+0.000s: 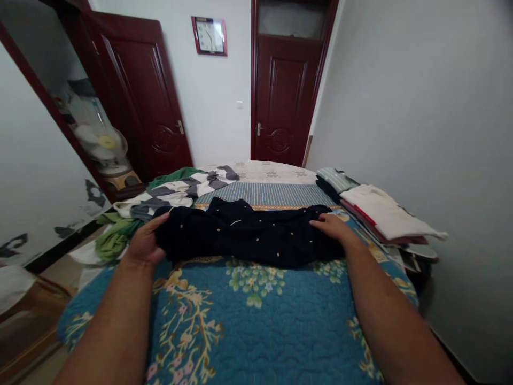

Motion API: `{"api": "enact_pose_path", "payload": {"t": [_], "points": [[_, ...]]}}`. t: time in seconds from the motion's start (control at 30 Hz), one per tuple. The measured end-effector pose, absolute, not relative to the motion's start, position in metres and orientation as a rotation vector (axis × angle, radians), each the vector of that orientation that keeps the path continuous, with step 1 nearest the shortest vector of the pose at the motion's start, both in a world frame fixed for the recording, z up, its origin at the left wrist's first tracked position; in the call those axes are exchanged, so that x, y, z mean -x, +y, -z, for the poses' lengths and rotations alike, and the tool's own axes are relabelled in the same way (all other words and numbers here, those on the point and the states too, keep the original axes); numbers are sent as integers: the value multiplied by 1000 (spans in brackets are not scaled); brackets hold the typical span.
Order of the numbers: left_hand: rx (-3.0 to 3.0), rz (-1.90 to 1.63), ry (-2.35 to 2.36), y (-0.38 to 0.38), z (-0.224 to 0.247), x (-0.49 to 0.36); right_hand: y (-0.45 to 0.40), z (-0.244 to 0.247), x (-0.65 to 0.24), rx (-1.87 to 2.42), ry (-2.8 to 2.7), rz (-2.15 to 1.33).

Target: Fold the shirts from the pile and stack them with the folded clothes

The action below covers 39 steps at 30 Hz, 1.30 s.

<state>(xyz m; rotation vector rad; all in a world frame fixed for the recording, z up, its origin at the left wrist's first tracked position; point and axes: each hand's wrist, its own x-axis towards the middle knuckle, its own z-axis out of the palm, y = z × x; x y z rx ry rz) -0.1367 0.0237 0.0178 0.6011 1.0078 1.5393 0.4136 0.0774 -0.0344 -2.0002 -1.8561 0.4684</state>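
A dark navy garment [256, 235] with small light motifs lies stretched sideways across the flowered blue quilt [280, 326]. At its left end my left hand [146, 240] is closed on the cloth, thumb on top and the other fingers hidden beneath. My right hand [331, 227] grips the garment's right end, its thumb and fingertips showing over the fabric. A thin pale line shows near the garment's collar-like raised part at the middle top. Which kind of garment it is cannot be made out for sure.
Loose clothes, a grey-and-white striped one [192, 187] and a green one [120, 235], lie at the left. Folded clothes [385, 211] are stacked at the right beside the wall. Behind are two dark red doors [286, 85] and a wall clock [209, 36].
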Motion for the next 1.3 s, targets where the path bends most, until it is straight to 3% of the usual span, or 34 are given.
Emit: {"api": "enact_pose_path", "payload": {"t": [0.2, 0.53, 0.73, 0.93, 1.13, 1.3], "points": [[-485, -1445, 980, 20, -15, 139, 87, 49, -405, 2006, -1563, -23], [-441, -1493, 1058, 31, -9, 146, 88, 52, -403, 1976, -1357, 36], [-401, -1474, 1065, 29, -12, 141, 87, 43, -413, 1965, -1452, -219], [-565, -1459, 958, 23, -8, 138, 86, 41, -415, 1379, -1079, -641], [-800, -1497, 955, 26, -2, 140, 76, 47, -412, 1355, -1261, -979], [-774, -1560, 1039, 28, -3, 135, 76, 40, -408, 1533, -1710, -691]]}}
